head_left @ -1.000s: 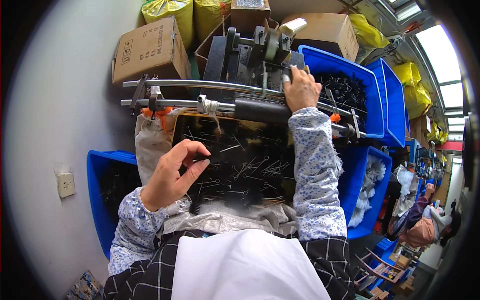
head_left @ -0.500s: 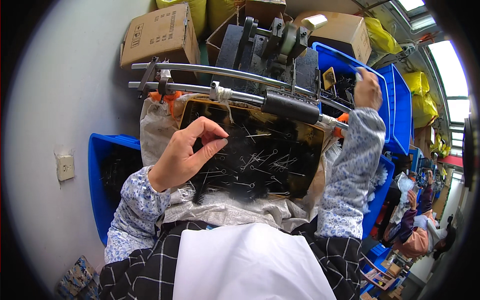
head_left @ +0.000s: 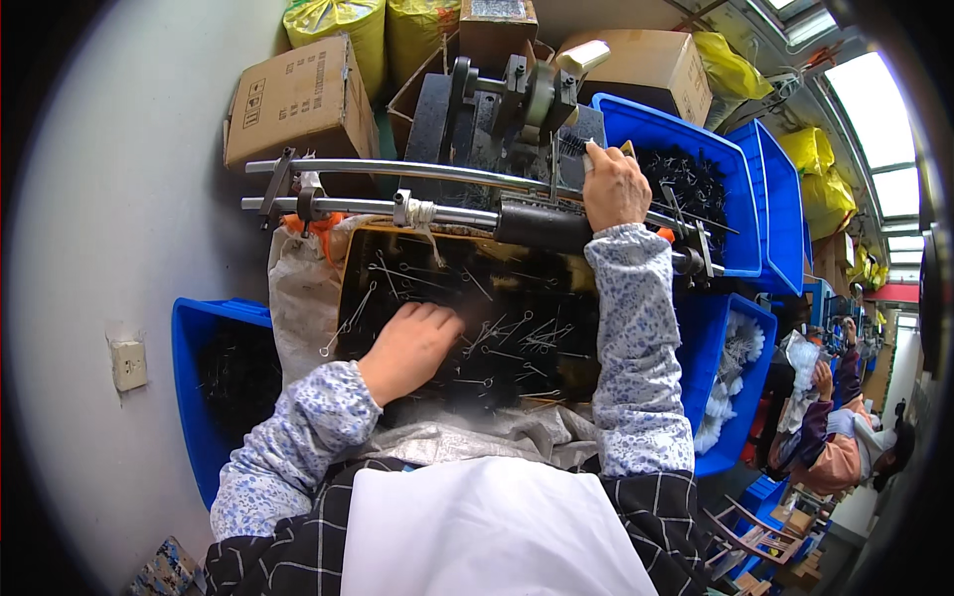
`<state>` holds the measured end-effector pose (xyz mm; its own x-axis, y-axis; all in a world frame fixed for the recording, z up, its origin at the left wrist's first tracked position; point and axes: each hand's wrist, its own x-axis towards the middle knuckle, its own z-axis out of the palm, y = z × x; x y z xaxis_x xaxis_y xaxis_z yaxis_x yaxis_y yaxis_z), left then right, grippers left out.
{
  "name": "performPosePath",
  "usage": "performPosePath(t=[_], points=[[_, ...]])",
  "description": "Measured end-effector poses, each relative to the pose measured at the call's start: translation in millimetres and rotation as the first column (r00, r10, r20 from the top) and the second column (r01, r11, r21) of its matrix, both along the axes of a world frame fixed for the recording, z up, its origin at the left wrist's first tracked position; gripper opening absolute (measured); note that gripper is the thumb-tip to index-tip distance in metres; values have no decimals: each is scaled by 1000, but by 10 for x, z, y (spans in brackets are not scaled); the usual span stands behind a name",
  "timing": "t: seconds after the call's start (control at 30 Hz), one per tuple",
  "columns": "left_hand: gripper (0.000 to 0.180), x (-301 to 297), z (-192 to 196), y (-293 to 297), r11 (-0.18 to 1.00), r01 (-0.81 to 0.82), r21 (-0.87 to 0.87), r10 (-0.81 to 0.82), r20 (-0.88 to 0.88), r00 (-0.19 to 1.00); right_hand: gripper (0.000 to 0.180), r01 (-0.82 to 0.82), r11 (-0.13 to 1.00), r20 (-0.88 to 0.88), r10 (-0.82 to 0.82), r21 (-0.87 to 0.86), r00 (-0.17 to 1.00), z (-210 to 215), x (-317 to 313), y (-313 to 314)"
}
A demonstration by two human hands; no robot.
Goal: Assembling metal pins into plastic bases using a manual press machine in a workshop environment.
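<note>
My left hand (head_left: pixel 412 348) is over a dark tray (head_left: pixel 576 278) strewn with looped wire pins (head_left: pixel 542 335). Its fingers are curled downward and pressed together; the fingertips are hidden, so what they hold cannot be made out. At the bench machine (head_left: pixel 462 109), my right hand (head_left: pixel 618 189) is closed near the right end of the metal rods (head_left: pixel 397 171). Something white shows at its thumb, and a small black bristly piece (head_left: pixel 573 145) lies beside the fingertips. Whether the hand grips that piece is unclear.
A blue bin (head_left: pixel 745 199) of black bristly pieces stands right of the machine. Another blue bin (head_left: pixel 696 397) below holds white fluffy pieces; a third (head_left: pixel 189 397) is at left. Cardboard boxes (head_left: pixel 298 104) and yellow sacks (head_left: pixel 338 40) crowd the back. A co-worker (head_left: pixel 830 447) sits far right.
My right hand has come left from the blue bin to the machine. My left hand has dropped from a raised pinch to the pins in the tray. A black brush at the tray's near edge is out of sight.
</note>
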<state>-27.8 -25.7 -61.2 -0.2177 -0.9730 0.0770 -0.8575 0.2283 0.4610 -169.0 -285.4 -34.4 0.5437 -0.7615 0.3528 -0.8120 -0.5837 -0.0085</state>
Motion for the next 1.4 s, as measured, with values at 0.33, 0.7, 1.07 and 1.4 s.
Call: performPosePath(t=[0.33,0.7,1.07,1.4], points=[[37,-49,41,16,967,37,252,-36,-9,999,23,-11,985,26,6,172,1000,-64,134,-119],[29,223,679,46,967,-246,59,253,-287,924,37,156,984,-46,-153,86,987,-109,-22,-80],[16,376,826,37,925,-373,67,340,-582,739,31,48,981,59,-60,187,996,-65,557,197],[16,427,738,77,915,-402,31,295,-729,617,35,87,982,-1,-88,170,996,-95,80,-45]])
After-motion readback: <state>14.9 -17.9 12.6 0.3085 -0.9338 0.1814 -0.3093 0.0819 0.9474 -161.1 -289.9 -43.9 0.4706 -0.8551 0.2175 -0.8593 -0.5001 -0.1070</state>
